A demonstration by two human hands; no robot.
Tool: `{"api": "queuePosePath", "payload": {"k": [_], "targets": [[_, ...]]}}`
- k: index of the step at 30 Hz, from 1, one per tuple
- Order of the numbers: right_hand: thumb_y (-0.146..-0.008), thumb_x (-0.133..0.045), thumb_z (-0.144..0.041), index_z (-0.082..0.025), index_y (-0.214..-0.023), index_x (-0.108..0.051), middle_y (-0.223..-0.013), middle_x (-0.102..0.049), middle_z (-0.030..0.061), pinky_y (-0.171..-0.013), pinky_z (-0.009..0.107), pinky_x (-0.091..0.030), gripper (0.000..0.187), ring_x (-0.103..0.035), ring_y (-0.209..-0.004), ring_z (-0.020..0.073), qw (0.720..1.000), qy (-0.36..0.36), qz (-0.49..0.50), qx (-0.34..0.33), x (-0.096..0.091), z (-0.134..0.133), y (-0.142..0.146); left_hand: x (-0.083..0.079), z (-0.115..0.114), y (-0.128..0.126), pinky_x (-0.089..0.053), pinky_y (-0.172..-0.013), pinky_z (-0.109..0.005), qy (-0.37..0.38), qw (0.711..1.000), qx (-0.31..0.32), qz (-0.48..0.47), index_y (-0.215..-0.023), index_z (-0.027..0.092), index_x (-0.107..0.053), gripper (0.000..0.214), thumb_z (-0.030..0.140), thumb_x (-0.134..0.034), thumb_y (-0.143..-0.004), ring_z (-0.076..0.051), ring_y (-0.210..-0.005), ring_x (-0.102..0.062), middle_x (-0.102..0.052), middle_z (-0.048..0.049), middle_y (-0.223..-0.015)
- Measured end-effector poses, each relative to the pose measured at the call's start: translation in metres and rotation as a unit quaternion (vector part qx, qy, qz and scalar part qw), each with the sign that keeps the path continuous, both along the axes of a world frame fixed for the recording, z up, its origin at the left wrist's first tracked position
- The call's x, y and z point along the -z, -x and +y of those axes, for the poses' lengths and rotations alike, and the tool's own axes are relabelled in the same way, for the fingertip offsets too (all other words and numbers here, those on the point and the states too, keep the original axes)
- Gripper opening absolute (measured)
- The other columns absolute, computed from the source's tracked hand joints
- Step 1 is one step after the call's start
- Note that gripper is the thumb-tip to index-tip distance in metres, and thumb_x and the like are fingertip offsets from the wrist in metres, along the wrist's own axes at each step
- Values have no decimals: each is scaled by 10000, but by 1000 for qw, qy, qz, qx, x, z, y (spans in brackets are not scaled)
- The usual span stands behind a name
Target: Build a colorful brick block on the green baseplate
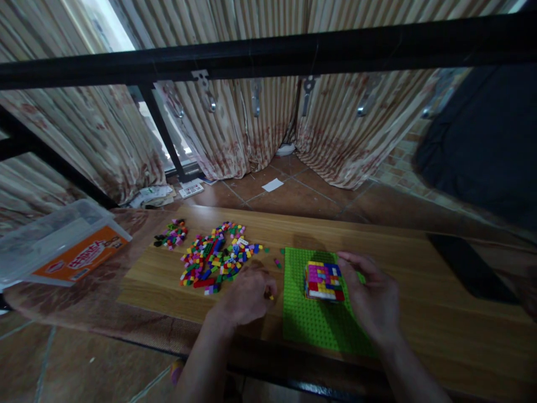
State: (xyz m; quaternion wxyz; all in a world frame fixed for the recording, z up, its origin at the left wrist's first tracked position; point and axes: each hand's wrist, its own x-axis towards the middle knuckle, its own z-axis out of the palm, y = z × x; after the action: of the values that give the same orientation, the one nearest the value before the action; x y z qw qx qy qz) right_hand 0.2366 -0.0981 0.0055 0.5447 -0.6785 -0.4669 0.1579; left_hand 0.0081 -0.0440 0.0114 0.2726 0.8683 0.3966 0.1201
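Note:
A block of stacked toy bricks (324, 281), with a pink, yellow, blue, red and white top, sits on the green baseplate (304, 322). My right hand (371, 288) is at the block's right edge, thumb and forefinger stretched toward its far right corner and slightly apart; whether they touch it is hard to tell. Left of the baseplate, my left hand (249, 294) is closed low over the table, with a small yellow brick (271, 297) showing at its fingertips. A heap of loose bricks (218, 254) in many colours lies just beyond that hand.
A smaller pile of bricks (174, 232) lies at the wooden table's (155, 280) far left. Beside the table stands a clear plastic box (71, 246) with an orange label. A dark flat phone-like object (472, 266) lies at the right. A black rail (268, 56) crosses behind.

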Motion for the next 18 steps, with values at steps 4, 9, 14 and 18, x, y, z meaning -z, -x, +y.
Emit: {"api": "queuePosePath", "payload": {"k": [4, 9, 14, 18], "targets": [[-830, -588, -397, -213, -897, -710, -971, -691, 65, -896, 425, -469, 231, -630, -943, 226, 1000, -7, 1, 9, -1, 1, -2, 2, 2, -1, -450, -755, -286, -8, 1000, -1, -9, -658, 205, -675, 212, 18, -577, -642, -192, -825, -588, -652, -31, -755], [-840, -582, -385, -214, -898, -711, -965, -693, 67, -881, 421, -476, 222, -630, -933, 226, 1000, -15, 6, 4, -3, -1, -4, -2, 4, -8, -453, -710, -257, 26, 995, -21, -95, -808, 207, -693, 194, 92, -536, -799, -155, -767, -608, -662, -18, -794], [-848, -570, -395, -224, -894, -714, -943, -704, 65, -848, 412, -490, 228, -637, -913, 229, 1000, -5, 5, -16, -3, -2, -4, -10, -3, -28, -463, -787, -258, 44, 981, -13, -188, -913, 218, -685, 165, 170, -532, -878, -151, -874, -625, -682, -19, -897], [-847, -571, -412, -232, -912, -715, -957, -707, 64, -844, 408, -491, 240, -637, -916, 231, 999, 3, 6, -36, -2, -4, -6, -9, -10, -42, -485, -810, -259, 53, 975, -15, -217, -957, 218, -668, 158, 171, -539, -877, -150, -883, -639, -698, -15, -901]]}}
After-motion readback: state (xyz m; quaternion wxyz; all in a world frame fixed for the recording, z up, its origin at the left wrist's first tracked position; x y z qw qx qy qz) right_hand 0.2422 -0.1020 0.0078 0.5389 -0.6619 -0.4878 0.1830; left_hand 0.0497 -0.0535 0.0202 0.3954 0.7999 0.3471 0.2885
